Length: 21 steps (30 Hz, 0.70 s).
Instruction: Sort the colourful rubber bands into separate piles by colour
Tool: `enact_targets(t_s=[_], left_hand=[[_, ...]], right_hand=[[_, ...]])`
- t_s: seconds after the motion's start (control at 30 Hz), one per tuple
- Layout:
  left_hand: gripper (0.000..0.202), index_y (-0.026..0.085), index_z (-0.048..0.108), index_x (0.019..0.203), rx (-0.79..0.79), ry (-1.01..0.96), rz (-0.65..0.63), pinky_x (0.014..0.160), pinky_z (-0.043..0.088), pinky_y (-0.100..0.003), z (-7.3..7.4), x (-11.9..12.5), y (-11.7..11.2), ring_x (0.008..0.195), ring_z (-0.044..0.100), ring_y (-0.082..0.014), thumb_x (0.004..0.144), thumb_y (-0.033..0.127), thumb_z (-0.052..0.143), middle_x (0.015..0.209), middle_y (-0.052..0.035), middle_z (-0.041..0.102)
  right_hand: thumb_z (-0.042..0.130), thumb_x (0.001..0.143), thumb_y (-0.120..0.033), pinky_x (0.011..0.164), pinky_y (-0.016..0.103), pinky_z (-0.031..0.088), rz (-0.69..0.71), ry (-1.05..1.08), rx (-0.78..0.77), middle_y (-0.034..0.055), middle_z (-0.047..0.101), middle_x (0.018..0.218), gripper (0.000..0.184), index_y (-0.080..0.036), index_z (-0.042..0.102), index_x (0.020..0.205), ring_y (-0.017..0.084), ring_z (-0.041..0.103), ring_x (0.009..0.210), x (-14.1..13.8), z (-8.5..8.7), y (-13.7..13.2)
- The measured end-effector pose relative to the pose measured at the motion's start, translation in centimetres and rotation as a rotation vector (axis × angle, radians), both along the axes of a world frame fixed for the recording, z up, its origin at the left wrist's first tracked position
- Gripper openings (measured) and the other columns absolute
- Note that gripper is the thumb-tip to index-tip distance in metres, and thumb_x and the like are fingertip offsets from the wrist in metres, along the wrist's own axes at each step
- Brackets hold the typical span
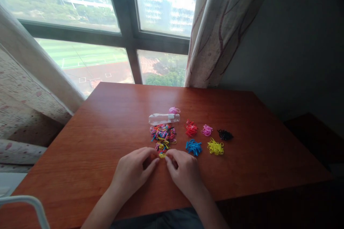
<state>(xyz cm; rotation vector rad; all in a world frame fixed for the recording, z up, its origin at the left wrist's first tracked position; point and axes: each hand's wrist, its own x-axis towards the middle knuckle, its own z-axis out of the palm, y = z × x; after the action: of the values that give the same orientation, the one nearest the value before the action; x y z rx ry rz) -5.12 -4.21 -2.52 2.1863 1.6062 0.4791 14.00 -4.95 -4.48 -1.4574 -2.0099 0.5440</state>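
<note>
Small yellow rubber bands (162, 155) lie between the fingertips of my two hands, low on a mixed-colour pile of rubber bands (162, 134). My left hand (133, 167) comes in from the left, thumb and forefinger bent together at the yellow bands. From the other side my right hand (185, 170) pinches at their right end. How firmly each fingertip grips is too small to tell. Sorted heaps lie to the right: red bands (191, 128), pink bands (206, 130), black bands (225, 135), blue bands (193, 147) and yellow bands (215, 146).
A clear plastic bottle (161, 118) lies on its side behind the mixed pile, with a pink-purple bundle (174, 110) behind its neck. All this rests on a brown wooden table (107, 114). A white curved bar (27, 199) stands at the lower left. Curtains (212, 35) flank the window.
</note>
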Motion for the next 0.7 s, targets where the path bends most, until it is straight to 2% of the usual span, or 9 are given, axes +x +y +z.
enact_targets(t_s=[0.43, 0.7], left_hand=[[0.015, 0.026, 0.069, 0.094, 0.035, -0.001, 0.042, 0.061, 0.045, -0.024, 0.01, 0.54, -0.01, 0.073, 0.066, -0.0162, 0.088, 0.034, 0.057, 0.082, 0.0013, 0.072], [0.023, 0.025, 0.067, 0.108, 0.043, -0.099, 0.035, 0.062, 0.047, -0.022, -0.68, 0.9, -0.06, 0.069, 0.064, -0.0146, 0.087, 0.027, 0.057, 0.078, 0.0014, 0.071]], right_hand=[[0.055, 0.09, -0.021, 0.057, 0.021, 0.037, -0.021, 0.208, 0.021, -0.0023, 0.062, 0.067, 0.011, -0.022, 0.066, 0.088, 0.013, 0.057, 0.061, 0.21, -0.11, 0.09], [0.055, 0.089, -0.02, 0.056, 0.02, 0.038, -0.012, 0.258, 0.017, -0.0027, 0.061, 0.066, 0.011, -0.022, 0.066, 0.087, 0.012, 0.055, 0.059, 0.29, 0.01, 0.18]])
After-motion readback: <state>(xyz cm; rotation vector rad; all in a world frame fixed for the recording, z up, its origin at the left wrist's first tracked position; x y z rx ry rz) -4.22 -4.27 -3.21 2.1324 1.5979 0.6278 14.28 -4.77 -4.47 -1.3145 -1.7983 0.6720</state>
